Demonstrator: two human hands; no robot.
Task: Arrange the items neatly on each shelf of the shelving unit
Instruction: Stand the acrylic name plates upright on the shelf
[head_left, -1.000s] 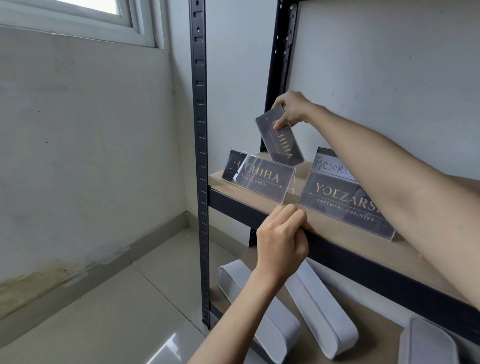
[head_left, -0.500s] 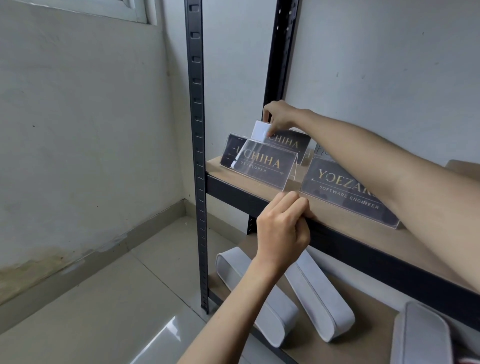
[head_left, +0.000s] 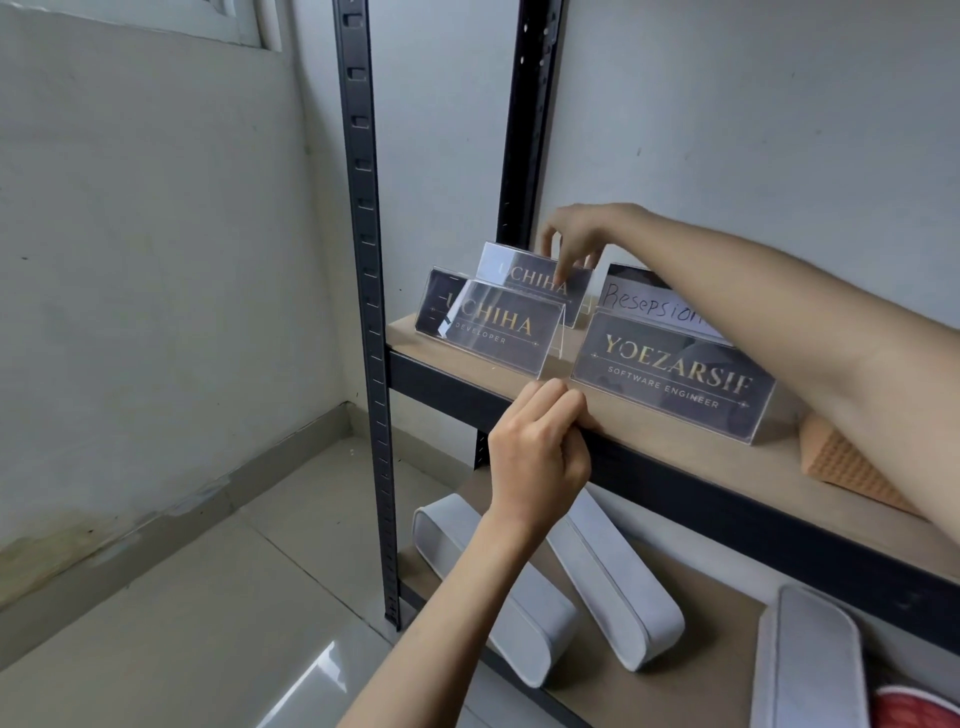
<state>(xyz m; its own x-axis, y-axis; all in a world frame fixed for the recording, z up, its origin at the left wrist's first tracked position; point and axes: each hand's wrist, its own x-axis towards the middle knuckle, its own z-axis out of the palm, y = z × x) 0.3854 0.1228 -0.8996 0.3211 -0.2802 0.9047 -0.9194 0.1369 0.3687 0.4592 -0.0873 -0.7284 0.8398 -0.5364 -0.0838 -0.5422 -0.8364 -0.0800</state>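
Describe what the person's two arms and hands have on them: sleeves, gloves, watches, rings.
Both forearms are bare as far as the frame shows, with no sleeves in view. The left hand and the right hand wear no gloves. No watch, bracelet or ring is visible on either.

1. The rear nameplate (head_left: 524, 275) stands behind the front "UCHIHA DEVELOPER" nameplate (head_left: 501, 332), which covers its lower part.
2. The right hand (head_left: 582, 234) has fingertips over the rear nameplate's top edge; whether they pinch it cannot be told.
3. The "Resepsion" sign (head_left: 649, 306) is partly hidden by the right forearm and the "YOEZARSIF" nameplate (head_left: 670, 376).
4. The red thing (head_left: 914, 709) and the grey case (head_left: 810, 665) are cut off by the bottom edge.
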